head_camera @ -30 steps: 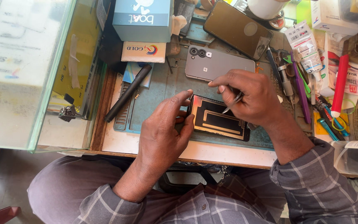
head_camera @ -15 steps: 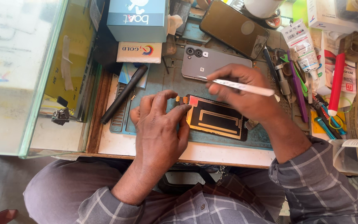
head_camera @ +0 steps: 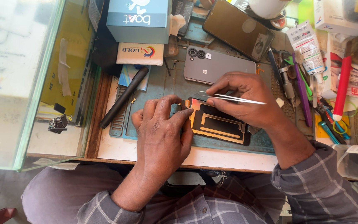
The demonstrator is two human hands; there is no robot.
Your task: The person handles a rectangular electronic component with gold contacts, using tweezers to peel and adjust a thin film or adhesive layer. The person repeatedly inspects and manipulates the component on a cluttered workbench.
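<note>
Right hand [head_camera: 245,97] gripping tweezers [head_camera: 228,98], grey phone [head_camera: 220,66] behind, possibly untouched.

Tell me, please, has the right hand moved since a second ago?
Yes. The right hand, holding tweezers, has lifted away from the opened phone toward the grey phone.

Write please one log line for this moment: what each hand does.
left hand: presses on opened phone | right hand: holds tweezers over it | grey phone: lies behind on mat
</note>
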